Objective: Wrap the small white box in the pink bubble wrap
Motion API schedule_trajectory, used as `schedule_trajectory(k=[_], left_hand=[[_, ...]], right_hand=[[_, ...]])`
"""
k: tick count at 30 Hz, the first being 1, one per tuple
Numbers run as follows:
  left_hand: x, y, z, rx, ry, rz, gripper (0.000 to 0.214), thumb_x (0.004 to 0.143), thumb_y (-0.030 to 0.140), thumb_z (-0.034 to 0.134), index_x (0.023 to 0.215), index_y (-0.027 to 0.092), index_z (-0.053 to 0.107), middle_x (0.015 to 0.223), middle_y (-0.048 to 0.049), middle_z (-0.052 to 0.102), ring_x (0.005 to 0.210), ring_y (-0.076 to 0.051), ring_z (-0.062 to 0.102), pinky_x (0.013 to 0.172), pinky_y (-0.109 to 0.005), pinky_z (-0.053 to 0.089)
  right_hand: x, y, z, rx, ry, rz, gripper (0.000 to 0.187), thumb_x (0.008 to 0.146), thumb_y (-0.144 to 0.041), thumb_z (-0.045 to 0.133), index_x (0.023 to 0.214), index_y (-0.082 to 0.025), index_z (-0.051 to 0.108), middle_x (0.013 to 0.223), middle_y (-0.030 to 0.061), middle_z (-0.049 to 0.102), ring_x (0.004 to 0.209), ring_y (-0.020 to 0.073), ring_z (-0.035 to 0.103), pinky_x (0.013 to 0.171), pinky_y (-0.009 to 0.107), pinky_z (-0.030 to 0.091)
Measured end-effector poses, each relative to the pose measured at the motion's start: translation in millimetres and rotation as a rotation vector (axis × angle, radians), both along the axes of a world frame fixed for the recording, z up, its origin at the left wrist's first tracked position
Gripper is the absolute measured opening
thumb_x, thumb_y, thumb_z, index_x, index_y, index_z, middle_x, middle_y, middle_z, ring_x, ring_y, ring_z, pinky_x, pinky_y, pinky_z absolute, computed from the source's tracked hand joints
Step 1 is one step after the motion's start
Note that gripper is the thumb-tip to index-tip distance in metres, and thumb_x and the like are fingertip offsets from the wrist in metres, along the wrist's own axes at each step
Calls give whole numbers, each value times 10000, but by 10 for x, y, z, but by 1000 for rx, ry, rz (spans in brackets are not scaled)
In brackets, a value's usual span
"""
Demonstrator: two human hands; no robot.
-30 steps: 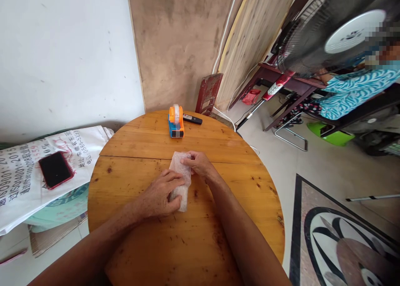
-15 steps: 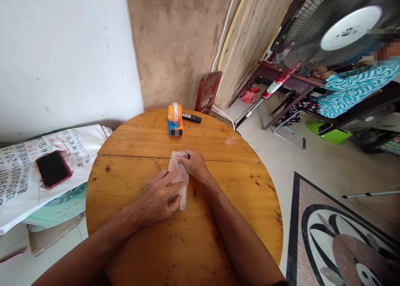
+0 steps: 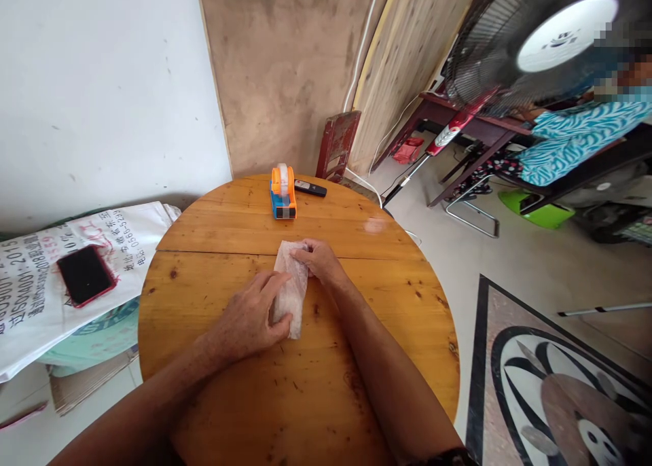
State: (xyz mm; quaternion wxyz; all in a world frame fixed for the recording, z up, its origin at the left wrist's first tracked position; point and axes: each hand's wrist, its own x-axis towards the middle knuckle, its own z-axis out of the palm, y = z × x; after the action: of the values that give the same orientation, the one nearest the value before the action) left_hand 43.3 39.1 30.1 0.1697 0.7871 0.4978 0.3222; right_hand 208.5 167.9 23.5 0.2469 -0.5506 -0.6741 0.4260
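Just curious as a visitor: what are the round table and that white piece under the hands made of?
The round table looks like varnished wood: plank seams, knots, a glossy sheen. The white piece seems to be thin bubble wrap or foam sheet, translucent and finely textured; I can't tell which.
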Motion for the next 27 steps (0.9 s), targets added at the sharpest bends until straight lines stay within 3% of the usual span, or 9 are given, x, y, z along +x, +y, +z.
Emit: schedule_trajectory(k=[5,12,17,22,27], left_hand=[[-9,29,-18,-73,-23,-9,581,780,230,575,1347,209,451,1183,-91,658,983,-239,656,828,-377,545],[-11,56,-40,-75,4,-28,569,779,223,558,1344,202,502,1157,-76,699,887,-216,681,800,-360,555],[-16,39,-14,-41,13,-59,551,784,219,567,1331,182,508,1286,-111,605,913,-216,672,760,-346,569],[-5,11,11,139,118,-45,371,794,213,594,1163,212,625,1412,-129,494,917,-215,656,780,-364,561],[2,22,33,165,105,-133,300,827,162,541,1104,198,649,1209,-92,660,989,-237,648,845,-381,548]], right_hand=[[-4,7,-16,-36,40,0,238,677,-435,533,706,-200,509,552,-57,433,469,102,391,422,225,341],[-9,34,-71,88,-19,-19,206,680,-377,565,628,-195,484,556,-59,416,543,100,371,492,225,259],[-40,27,-59,160,-90,-33,197,685,-321,568,583,-199,450,538,-66,387,545,101,345,522,249,209],[-61,14,-33,173,-114,-42,195,678,-290,580,569,-200,447,538,-64,388,548,105,334,536,259,197],[-53,23,-32,120,-49,-53,179,647,-292,583,568,-202,451,544,-60,388,560,107,344,530,248,223]])
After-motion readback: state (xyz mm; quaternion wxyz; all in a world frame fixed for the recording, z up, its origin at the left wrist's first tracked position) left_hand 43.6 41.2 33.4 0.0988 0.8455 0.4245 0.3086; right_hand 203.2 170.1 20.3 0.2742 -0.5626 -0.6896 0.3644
